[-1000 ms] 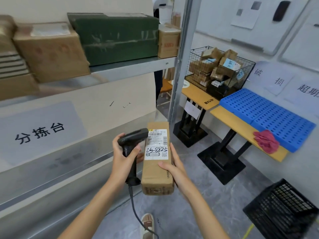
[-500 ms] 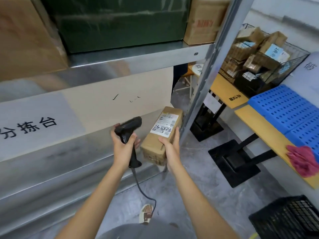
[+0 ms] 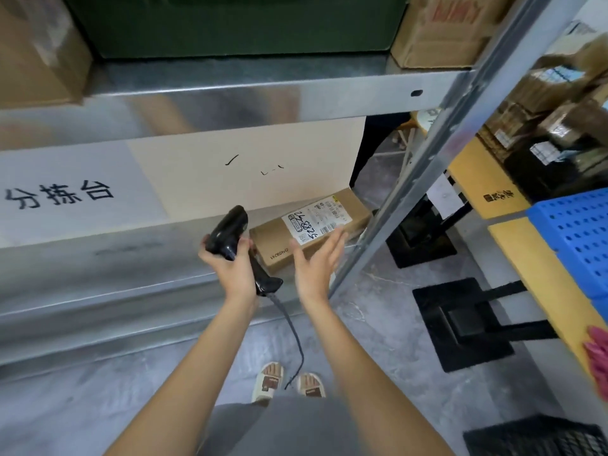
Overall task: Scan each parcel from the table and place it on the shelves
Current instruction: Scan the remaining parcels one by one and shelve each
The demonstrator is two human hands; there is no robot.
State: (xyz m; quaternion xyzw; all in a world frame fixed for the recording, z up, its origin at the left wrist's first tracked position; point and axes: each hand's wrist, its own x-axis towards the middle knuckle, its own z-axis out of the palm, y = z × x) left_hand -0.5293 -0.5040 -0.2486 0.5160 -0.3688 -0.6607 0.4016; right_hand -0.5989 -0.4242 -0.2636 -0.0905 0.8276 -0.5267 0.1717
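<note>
One metal shelving unit (image 3: 210, 100) fills the left and centre of the view, with two shelf levels visible. On the upper level stand three boxes: one green box (image 3: 230, 24) in the middle and two brown cartons, the left carton (image 3: 36, 51) and the right carton (image 3: 437, 31). To the right are two yellow-topped tables (image 3: 473, 182), one blue perforated tray (image 3: 572, 235) and one wire basket of small packages (image 3: 552, 103), blurred. One black crate (image 3: 539, 436) sits on the floor at lower right.

One parcel (image 3: 311, 228), a long brown carton with a white label, lies flat on the lower shelf beside the right upright.

Right hand (image 3: 317, 261): fingers straight and spread, grasping nothing, fingertips at the parcel's near edge; contact cannot be confirmed. Left hand (image 3: 228, 261): fingers wrapped around the handle of one black corded scanner (image 3: 233, 232), just left of the parcel.
</note>
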